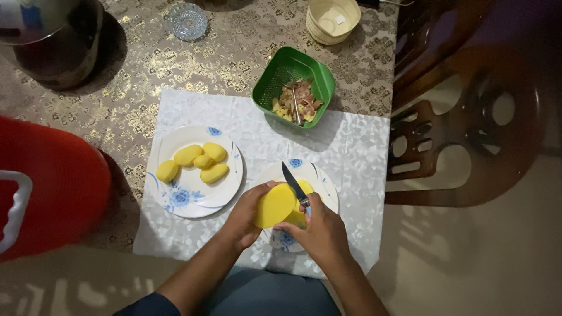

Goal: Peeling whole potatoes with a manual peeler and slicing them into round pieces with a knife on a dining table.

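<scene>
My left hand (246, 213) holds a peeled yellow potato (274, 205) above a white plate with a blue flower pattern (324, 186). My right hand (319, 231) grips a small knife (294, 182) whose blade points up and away, resting against the right side of the potato. A second yellow piece (304, 187) shows behind the blade, partly hidden. To the left, another white flowered plate (186, 196) carries several peeled potatoes (199, 159).
A green basket (275, 73) with peelings and a peeler sits behind the plates. A glass dish (187, 20), a cream bowl (332, 19) and a dark pot (55, 41) stand at the back. A red container (52, 187) is left, a wooden chair (462, 134) right.
</scene>
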